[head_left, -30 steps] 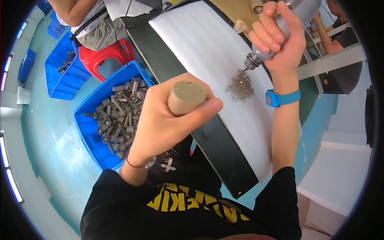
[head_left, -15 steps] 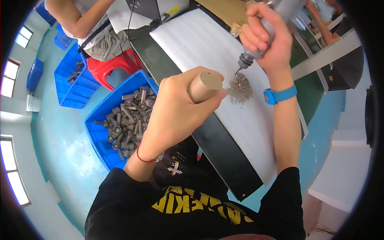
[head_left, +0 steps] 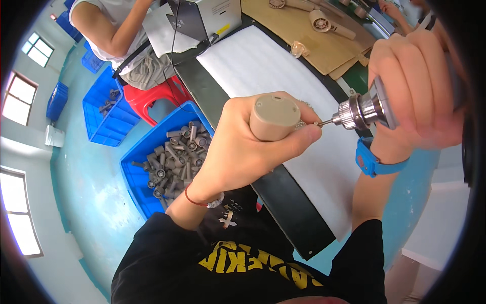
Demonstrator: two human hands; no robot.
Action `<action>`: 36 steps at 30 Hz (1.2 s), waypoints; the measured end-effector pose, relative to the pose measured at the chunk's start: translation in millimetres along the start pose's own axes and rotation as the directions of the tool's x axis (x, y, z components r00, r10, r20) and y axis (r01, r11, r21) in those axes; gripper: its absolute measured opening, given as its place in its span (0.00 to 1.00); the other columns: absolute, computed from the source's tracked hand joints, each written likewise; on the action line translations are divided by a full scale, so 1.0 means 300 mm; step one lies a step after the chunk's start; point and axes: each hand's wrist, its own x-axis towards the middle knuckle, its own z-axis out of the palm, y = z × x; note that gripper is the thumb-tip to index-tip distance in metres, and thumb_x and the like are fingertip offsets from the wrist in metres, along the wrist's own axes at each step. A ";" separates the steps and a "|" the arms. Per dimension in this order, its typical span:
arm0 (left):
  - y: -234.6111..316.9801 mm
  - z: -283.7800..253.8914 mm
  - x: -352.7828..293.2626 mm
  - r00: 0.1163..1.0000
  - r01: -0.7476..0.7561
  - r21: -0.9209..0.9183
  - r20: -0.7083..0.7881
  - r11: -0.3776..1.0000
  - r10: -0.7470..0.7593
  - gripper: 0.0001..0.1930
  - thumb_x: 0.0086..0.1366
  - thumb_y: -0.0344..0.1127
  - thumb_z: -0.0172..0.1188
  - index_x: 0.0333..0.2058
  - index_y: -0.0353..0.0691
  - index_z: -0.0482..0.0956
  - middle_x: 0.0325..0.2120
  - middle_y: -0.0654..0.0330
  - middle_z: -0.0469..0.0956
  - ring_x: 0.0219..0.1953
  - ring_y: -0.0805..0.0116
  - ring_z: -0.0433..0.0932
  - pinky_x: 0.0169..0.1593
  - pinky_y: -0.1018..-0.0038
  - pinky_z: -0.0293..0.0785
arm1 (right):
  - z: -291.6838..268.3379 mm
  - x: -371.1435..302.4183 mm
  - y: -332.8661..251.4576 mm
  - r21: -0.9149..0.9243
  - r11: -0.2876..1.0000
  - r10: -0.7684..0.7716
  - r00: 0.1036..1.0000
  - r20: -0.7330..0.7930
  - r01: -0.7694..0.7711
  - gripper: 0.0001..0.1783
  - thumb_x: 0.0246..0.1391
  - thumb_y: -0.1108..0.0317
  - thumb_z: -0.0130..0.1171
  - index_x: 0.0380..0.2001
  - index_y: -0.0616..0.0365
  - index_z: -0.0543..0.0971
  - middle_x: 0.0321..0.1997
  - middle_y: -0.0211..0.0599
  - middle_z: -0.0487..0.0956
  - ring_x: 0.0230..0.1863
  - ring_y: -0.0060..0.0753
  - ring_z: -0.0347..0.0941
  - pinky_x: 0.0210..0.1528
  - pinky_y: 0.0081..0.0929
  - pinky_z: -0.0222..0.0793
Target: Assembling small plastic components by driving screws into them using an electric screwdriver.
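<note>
My left hand is wrapped round a beige fan handle, its flat end turned up and showing a small slot and holes. The rest of it is hidden in my palm. From the right, my right hand grips an electric screwdriver, held nearly level. Its thin bit points left and meets a tiny metal piece, seemingly a screw, at my left thumb and fingertip. Behind that hand, the pile of small screws on the white foam sheet is mostly covered.
On my left stands a blue bin full of grey-brown fan bodies. Beyond it are a red stool, another blue crate and a seated person. Handheld fans lie on cardboard across the table, near crumpled plastic.
The screwdriver has left the screw pile, come closer and swung from pointing down to level, its bit now at my left fingertips. My left hand and the handle have shifted slightly right.
</note>
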 end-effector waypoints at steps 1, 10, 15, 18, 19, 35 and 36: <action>0.001 0.001 -0.001 0.999 -0.038 -0.001 0.003 0.999 0.038 0.07 0.54 0.26 0.69 0.32 0.33 0.82 0.15 0.69 0.75 0.17 0.84 0.70 0.22 0.86 0.61 | -0.015 -0.006 -0.011 -0.006 1.000 -0.008 1.000 -0.007 0.008 0.12 0.59 0.60 0.49 0.32 0.59 0.72 0.11 0.22 0.64 0.10 0.17 0.59 0.16 0.18 0.59; 0.000 0.026 -0.019 0.984 -0.175 0.106 -0.015 0.979 0.177 0.06 0.52 0.23 0.68 0.30 0.32 0.82 0.14 0.69 0.74 0.16 0.85 0.68 0.21 0.85 0.60 | -0.027 -0.041 -0.037 -0.080 0.996 -0.051 0.997 -0.062 0.046 0.11 0.59 0.61 0.48 0.31 0.58 0.71 0.12 0.23 0.63 0.11 0.17 0.59 0.18 0.19 0.59; -0.013 0.019 -0.025 0.976 -0.213 0.144 -0.024 0.966 0.218 0.07 0.51 0.23 0.69 0.31 0.33 0.83 0.15 0.70 0.74 0.18 0.86 0.68 0.24 0.85 0.61 | 0.013 -0.026 0.000 -0.120 0.992 -0.044 0.996 -0.081 0.034 0.11 0.59 0.61 0.48 0.30 0.58 0.70 0.12 0.23 0.63 0.12 0.17 0.58 0.19 0.19 0.59; -0.023 0.014 -0.021 0.971 -0.231 0.172 -0.027 0.958 0.239 0.09 0.52 0.24 0.69 0.33 0.34 0.83 0.16 0.70 0.74 0.20 0.85 0.69 0.25 0.85 0.62 | 0.051 -0.014 0.026 -0.149 0.989 -0.039 0.995 -0.090 0.025 0.11 0.58 0.61 0.47 0.30 0.57 0.70 0.13 0.23 0.63 0.12 0.18 0.58 0.20 0.19 0.59; -0.018 0.011 -0.020 0.978 -0.204 0.138 -0.006 0.969 0.207 0.09 0.52 0.25 0.69 0.34 0.35 0.83 0.17 0.70 0.75 0.20 0.85 0.69 0.26 0.84 0.62 | 0.020 -0.022 0.001 -0.159 0.987 -0.037 0.995 -0.094 0.022 0.11 0.58 0.61 0.47 0.29 0.57 0.70 0.13 0.23 0.63 0.12 0.18 0.58 0.20 0.19 0.59; -0.056 -0.002 -0.019 0.981 -0.189 0.251 0.084 0.949 0.174 0.09 0.54 0.29 0.68 0.23 0.37 0.75 0.15 0.67 0.73 0.19 0.83 0.69 0.24 0.82 0.63 | 0.078 -0.061 -0.005 -0.317 0.948 -0.037 0.982 -0.185 -0.024 0.10 0.57 0.63 0.45 0.28 0.56 0.68 0.14 0.23 0.62 0.14 0.19 0.58 0.24 0.20 0.59; -0.054 -0.002 -0.022 0.981 -0.189 0.252 0.081 0.949 0.174 0.09 0.54 0.29 0.68 0.23 0.37 0.75 0.15 0.67 0.73 0.19 0.83 0.69 0.24 0.82 0.63 | 0.091 -0.057 0.005 -0.325 0.945 -0.038 0.981 -0.188 -0.026 0.10 0.57 0.63 0.45 0.27 0.56 0.68 0.14 0.23 0.62 0.14 0.19 0.58 0.24 0.20 0.59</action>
